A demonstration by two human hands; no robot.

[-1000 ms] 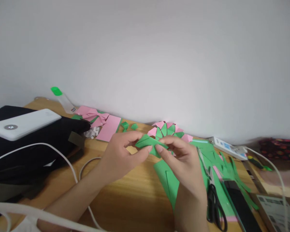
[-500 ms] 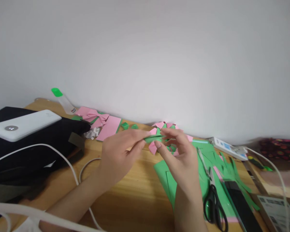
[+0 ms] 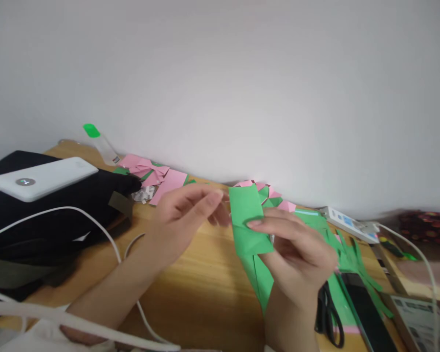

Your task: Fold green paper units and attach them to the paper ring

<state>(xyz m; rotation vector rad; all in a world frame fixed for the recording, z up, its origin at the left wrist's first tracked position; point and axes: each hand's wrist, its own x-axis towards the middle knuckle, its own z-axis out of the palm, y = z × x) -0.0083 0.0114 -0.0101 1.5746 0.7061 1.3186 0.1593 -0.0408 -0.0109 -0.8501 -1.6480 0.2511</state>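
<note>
Green paper (image 3: 248, 222) pinched by right hand (image 3: 297, 249), just beside left hand (image 3: 185, 215).

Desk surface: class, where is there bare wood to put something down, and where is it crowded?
Bare desk lies between the white cable and the green paper sheet, under the left hand. Crowded: scissors and green strips beyond the right hand; pink paper pieces by the black bag.

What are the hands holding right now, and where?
The right hand pinches a folded green paper at its right edge; the left hand is open beside it.
</note>
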